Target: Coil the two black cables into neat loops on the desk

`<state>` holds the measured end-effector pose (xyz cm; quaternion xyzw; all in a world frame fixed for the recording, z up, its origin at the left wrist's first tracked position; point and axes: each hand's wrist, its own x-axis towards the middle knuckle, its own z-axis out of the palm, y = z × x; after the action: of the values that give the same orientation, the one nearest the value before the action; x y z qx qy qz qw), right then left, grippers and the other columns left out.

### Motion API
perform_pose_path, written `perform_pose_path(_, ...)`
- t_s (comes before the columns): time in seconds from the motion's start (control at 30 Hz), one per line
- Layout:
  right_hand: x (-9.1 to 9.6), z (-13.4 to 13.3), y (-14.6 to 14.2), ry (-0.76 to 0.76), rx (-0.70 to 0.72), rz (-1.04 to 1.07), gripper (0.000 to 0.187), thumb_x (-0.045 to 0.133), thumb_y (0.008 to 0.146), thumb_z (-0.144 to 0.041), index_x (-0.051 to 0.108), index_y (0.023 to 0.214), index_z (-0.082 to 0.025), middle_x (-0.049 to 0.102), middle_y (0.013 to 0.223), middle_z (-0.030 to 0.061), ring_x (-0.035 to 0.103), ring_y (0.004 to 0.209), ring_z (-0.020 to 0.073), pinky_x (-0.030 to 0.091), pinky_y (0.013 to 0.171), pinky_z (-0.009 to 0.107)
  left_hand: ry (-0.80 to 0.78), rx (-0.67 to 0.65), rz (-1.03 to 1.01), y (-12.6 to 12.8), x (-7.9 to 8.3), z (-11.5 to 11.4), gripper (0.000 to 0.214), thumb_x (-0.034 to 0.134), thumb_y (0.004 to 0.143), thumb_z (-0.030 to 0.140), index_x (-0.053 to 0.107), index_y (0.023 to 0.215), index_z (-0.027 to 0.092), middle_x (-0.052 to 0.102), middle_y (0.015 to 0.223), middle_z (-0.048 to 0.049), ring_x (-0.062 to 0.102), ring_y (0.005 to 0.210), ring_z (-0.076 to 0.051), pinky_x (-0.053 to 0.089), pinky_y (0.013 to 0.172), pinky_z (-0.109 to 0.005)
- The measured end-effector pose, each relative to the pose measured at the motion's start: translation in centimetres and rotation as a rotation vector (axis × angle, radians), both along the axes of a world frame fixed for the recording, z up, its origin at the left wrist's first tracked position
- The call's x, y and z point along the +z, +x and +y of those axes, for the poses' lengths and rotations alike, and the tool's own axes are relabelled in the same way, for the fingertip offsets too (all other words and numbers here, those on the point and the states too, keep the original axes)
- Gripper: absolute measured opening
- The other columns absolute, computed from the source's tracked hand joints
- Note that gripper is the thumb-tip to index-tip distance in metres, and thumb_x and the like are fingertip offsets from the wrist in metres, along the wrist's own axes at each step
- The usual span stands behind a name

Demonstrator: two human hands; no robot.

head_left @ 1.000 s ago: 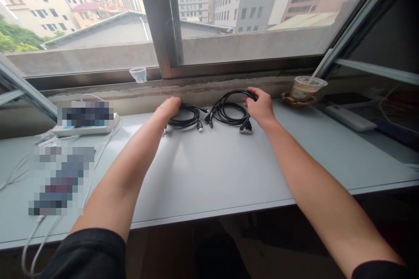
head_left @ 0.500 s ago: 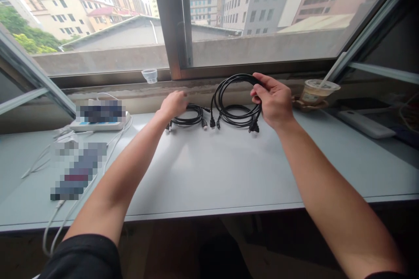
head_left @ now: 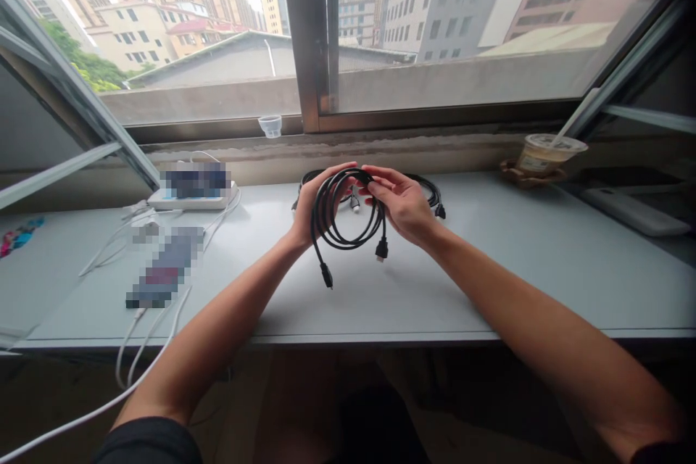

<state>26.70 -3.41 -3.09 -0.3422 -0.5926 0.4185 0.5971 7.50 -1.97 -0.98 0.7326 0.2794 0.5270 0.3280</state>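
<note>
A coiled black cable [head_left: 348,228] hangs in the air above the grey table [head_left: 489,268], its two plug ends dangling below the loop. My left hand [head_left: 312,203] grips the coil on its left side. My right hand [head_left: 399,203] pinches the top right of the same coil with closed fingers. Behind my hands more black cables [head_left: 432,192] lie on the table near the window sill; I cannot tell how they are coiled.
A white power strip [head_left: 190,196] with white leads sits at the left, a blurred flat item [head_left: 163,268] in front of it. A lidded drink cup [head_left: 547,152] stands at the right, a white flat device [head_left: 636,210] beyond. A small clear cup [head_left: 270,125] rests on the window frame.
My right hand lifted one black coil off the table and brought it toward me. My left hand let go of the other cable and took hold of the lifted coil.
</note>
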Motion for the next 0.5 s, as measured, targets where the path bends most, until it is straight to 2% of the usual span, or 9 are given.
perform_pose_path(0.13,-0.9,-0.3,-0.5,0.187,-0.146,-0.164,0.035,0.078,0.09,-0.051,0.079,0.115,-0.027,0.072,0.127,0.0099,0.069,0.116,0.0269,0.062,0.093,0.042,0.058,0.017,0.063,-0.8,-1.2,0.1,0.033,0.068,0.099,0.035,0.073,0.127,0.017,0.078,0.124,-0.0108,0.075,0.114,-0.024,0.057,0.105,-0.036)
perform_pose_path(0.23,-0.8,-0.7,-0.2,0.331,-0.209,-0.283,0.025,0.074,0.095,-0.047,0.079,0.113,-0.03,0.07,0.124,0.0098,0.067,0.116,0.0273,0.061,0.096,0.045,0.073,-0.035,0.097,-1.2,-1.6,-0.1,0.033,0.067,0.099,0.032,0.071,0.129,0.019,0.076,0.128,-0.0107,0.073,0.12,-0.024,0.055,0.108,-0.036)
perform_pose_path(0.37,-0.6,-1.1,0.1,0.361,-0.177,-0.36,0.021,0.072,0.097,-0.047,0.078,0.109,-0.031,0.069,0.118,0.0094,0.067,0.107,0.0267,0.063,0.09,0.045,0.022,-0.045,0.133,-1.5,-1.6,-0.5,0.037,0.067,0.099,0.035,0.064,0.133,0.021,0.077,0.121,-0.0102,0.075,0.11,-0.022,0.056,0.102,-0.035)
perform_pose_path(0.5,-0.8,-0.9,0.2,0.373,-0.18,-0.424,0.023,0.068,0.1,-0.049,0.077,0.107,-0.029,0.068,0.117,0.0097,0.067,0.104,0.025,0.064,0.082,0.04,-0.068,-0.043,0.018,-1.6,-2.0,0.0,0.045,0.075,0.094,0.039,0.056,0.132,0.022,0.076,0.111,-0.0083,0.075,0.101,-0.02,0.059,0.096,-0.035)
